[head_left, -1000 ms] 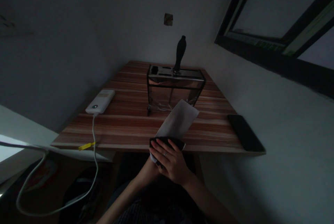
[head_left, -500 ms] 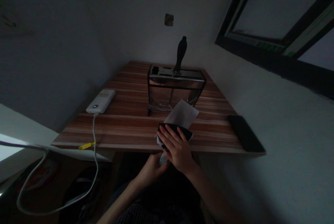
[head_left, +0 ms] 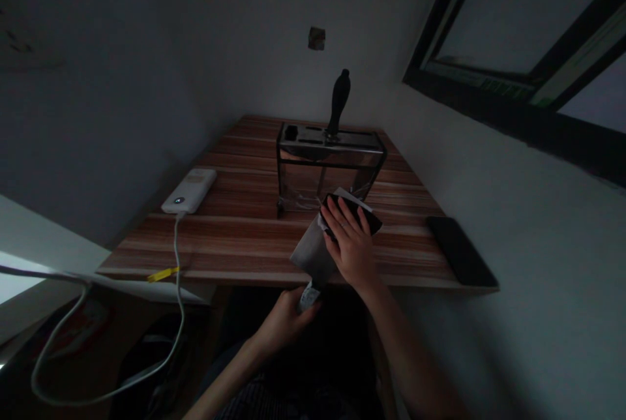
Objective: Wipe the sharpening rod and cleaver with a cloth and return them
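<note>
My left hand (head_left: 286, 317) is closed round the pale handle of a cleaver (head_left: 313, 254), low at the table's front edge. Its broad grey blade slants away over the tabletop, towards the knife block. Flat across the far part of the blade lies a dark cloth (head_left: 370, 219) with a pale edge. My right hand (head_left: 349, 240) presses this cloth onto the blade, its fingers laid over it. Just beyond stands a clear-sided knife block (head_left: 313, 179) with a black frame. One black-handled knife (head_left: 340, 100) sticks up from its metal top.
A white power bank (head_left: 190, 190) lies on the left of the wood-grain table (head_left: 235, 231). Its white cable (head_left: 182, 309) with a yellow tag (head_left: 163, 274) hangs over the front edge. On the right edge rests a black phone (head_left: 460, 250). Walls close in behind and beside.
My right hand and the dark cloth have slid up the blade, away from the handle and to the right, baring the blade's near part. My left hand has stayed on the handle.
</note>
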The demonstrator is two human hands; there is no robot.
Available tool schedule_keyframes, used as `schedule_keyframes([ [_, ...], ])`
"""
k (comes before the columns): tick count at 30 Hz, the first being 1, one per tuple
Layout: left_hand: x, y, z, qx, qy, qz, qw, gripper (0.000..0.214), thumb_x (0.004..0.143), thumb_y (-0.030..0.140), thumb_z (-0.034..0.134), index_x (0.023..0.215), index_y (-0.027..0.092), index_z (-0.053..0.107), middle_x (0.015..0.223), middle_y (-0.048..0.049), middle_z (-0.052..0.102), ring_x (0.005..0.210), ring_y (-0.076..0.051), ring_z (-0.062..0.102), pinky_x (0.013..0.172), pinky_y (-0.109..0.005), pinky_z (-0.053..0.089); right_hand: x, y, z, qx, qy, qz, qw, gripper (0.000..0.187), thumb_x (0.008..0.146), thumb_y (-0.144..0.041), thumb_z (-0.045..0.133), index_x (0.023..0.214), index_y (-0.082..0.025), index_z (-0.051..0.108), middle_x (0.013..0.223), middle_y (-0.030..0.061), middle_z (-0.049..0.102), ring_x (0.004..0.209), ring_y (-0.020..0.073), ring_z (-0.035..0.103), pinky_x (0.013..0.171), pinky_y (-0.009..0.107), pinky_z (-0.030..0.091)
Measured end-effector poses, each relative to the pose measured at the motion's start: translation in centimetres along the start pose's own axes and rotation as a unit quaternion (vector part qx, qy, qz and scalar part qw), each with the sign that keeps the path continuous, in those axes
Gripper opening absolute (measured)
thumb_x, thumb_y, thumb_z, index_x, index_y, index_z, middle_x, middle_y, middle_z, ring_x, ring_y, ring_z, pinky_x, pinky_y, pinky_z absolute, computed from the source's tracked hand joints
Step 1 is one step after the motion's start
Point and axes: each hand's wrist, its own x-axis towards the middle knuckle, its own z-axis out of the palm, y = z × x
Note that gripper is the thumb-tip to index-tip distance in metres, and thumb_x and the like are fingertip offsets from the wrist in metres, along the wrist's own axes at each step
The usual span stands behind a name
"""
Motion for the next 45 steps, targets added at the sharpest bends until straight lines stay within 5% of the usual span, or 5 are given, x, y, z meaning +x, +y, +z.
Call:
schedule_keyframes([
  [15, 0.1, -0.3, 0.0, 0.006, -0.001, -0.009, 1.000, 0.027, 0.078, 0.038, 0.052, 0.073, 0.012, 0.055, 0.061, 0.0053, 0.038, 0.058, -0.009, 0.029, 0.052, -0.019, 0.027, 1.6, 1.3, -0.3, -0.009, 0.062, 0.049, 0.997, 0.047, 0.094, -0.025, 0.035, 0.141, -0.023, 0.030, 0.145, 0.0020, 0.034, 0.137, 0.0177, 0.023, 0.112, 0.046, 0.012],
  [34, 0.4, -1.5, 0.4, -0.025, 0.014, 0.014, 0.999, 0.022, 0.073, 0.024, 0.054, 0.079, 0.007, 0.065, 0.074, -0.0067, 0.067, 0.068, -0.017, 0.057, 0.060, -0.023, 0.046, -5.7, -5.4, 2.3, 0.134, -0.041, -0.060, 0.988, 0.050, 0.091, -0.019, 0.035, 0.140, -0.018, 0.029, 0.141, 0.0004, 0.041, 0.136, 0.0146, 0.024, 0.113, 0.037, 0.004],
  [45, 0.2, -1.3, 0.5, -0.049, 0.039, 0.032, 0.998, 0.043, 0.071, 0.025, 0.055, 0.112, 0.010, 0.056, 0.109, -0.0128, 0.065, 0.102, -0.026, 0.059, 0.086, -0.035, 0.048, -5.8, -5.3, 1.8, 0.142, -0.060, -0.100, 0.983, 0.049, 0.090, -0.020, 0.036, 0.139, -0.017, 0.032, 0.139, 0.0007, 0.044, 0.136, 0.0151, 0.025, 0.113, 0.037, 0.005],
])
